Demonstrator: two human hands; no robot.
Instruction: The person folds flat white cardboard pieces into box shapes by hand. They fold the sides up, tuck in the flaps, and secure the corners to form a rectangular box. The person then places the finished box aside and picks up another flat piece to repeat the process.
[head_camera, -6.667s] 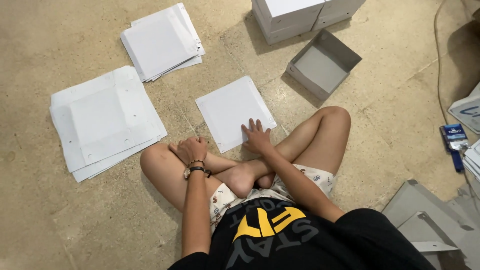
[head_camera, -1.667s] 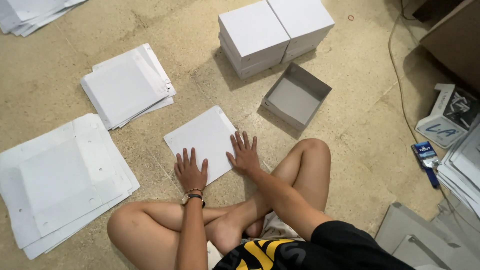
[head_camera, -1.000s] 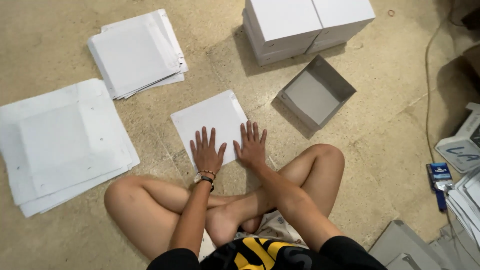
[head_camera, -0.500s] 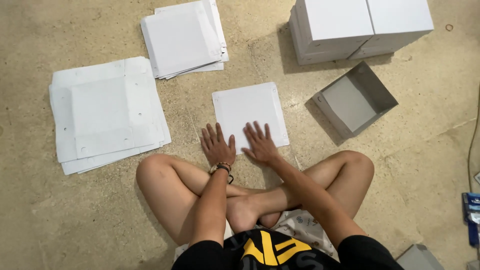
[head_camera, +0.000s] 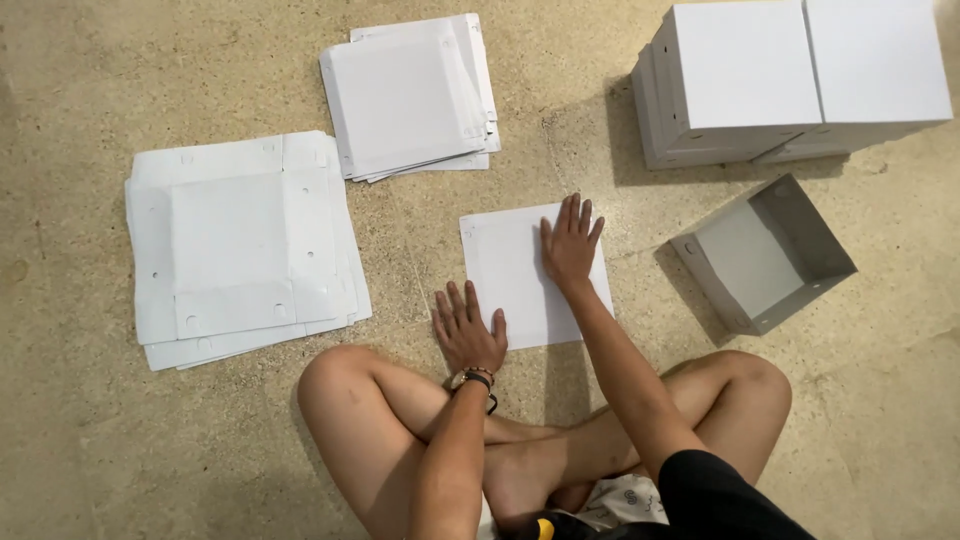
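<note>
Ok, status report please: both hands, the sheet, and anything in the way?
Left hand flat, at sheet's near-left edge. Right hand flat on white sheet. Sheet flat on floor. Open box beside it, apart.

White boxes (head_camera: 790, 80) top right — open grey box (head_camera: 765, 255) below.

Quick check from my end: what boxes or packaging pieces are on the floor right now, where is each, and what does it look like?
Flat white sheet: square, under both hands, left hand, right hand.
Large flat blanks: left, white stack, notched.
Smaller flat stack: top centre, white.
Open tray: right, grey, empty.
Closed boxes: top right, white, stacked.
</note>
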